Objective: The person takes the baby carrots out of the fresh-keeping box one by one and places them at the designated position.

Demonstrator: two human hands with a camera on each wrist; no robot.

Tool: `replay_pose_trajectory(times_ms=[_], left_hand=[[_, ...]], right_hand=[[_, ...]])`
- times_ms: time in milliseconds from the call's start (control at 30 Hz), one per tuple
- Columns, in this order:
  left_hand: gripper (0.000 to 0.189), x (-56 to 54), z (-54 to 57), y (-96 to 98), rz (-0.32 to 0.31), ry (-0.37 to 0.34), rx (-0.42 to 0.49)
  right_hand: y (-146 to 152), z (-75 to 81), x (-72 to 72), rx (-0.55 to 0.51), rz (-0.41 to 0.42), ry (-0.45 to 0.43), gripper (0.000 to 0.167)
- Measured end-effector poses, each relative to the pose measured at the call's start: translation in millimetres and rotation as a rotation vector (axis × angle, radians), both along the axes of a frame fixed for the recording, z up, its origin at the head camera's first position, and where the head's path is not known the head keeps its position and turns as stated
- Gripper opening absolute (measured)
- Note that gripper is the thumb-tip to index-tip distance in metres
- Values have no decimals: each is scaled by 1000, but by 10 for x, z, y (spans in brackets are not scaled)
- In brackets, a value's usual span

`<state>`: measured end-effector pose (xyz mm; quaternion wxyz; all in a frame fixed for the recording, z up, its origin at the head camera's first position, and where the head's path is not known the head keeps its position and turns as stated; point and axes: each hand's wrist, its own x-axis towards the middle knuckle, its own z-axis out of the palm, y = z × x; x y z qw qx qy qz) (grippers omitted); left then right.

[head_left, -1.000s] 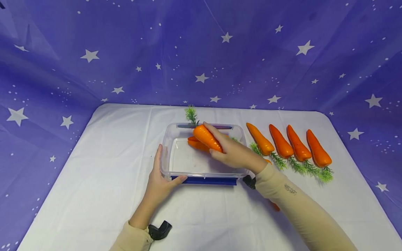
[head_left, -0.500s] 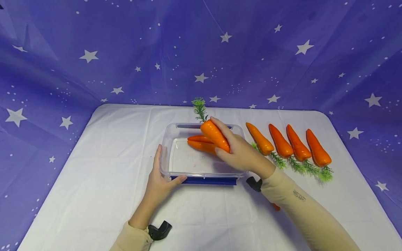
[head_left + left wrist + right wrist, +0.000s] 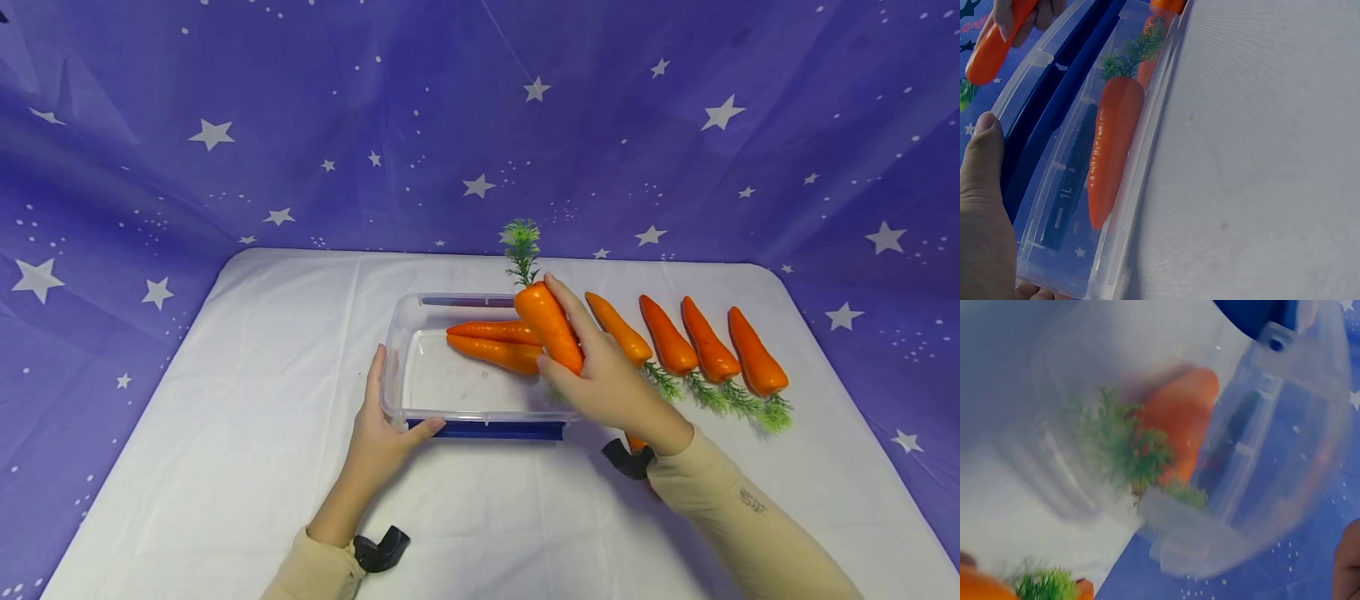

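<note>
My left hand [image 3: 378, 446] holds the near-left corner of a clear plastic container [image 3: 487, 417] with blue clips, its thumb over the front rim. Inside, two orange carrots [image 3: 491, 354] lie side by side; their leafy ends are mostly hidden by my right hand. The left wrist view shows one of them, a carrot [image 3: 1116, 150], through the clear wall. Above the container's right part, my right hand [image 3: 611, 383] grips another carrot [image 3: 549, 325] between thumb and fingers. Its green top points away from me and its tip towards the palm.
Right of the container, several carrots lie in a row on the white cloth [image 3: 255, 367], among them a carrot [image 3: 667, 337] and a rightmost carrot [image 3: 757, 354]. Another carrot [image 3: 636, 442] is mostly covered by my right wrist. A purple star-patterned curtain [image 3: 420, 125] rises behind.
My right hand has moved right with the carrot, from over the container's middle to over its right part, uncovering more of the two carrots inside. My left hand stays put.
</note>
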<state>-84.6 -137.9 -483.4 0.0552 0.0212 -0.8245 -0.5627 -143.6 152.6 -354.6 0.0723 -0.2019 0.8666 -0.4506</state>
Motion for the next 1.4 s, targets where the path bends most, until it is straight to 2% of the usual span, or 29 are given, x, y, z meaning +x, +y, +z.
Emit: replay_pose_trajectory(times_ms=[167,333,533,700,1067,1400], left_hand=[[123,-5,6,5,-1,-7,-9],[124,-11,-1,3,0,-17,-15],[124,7,6,8,7,-23,-3],[124,0,-1,4,7,-16,-9],[125,-3,0,-2,5,-15,-6],[125,4,15,2,7,-14,-9]], right_hand=[[186,36,91,12,-46,19,88],[393,49,159,76,-118,64,87],[639,4,226,116,-193,52,88],[851,-112,283,173,-252,34,89],[1267,-426,403,326,-301,-12,90],[1483,-652,522,419,-299,-147,90]])
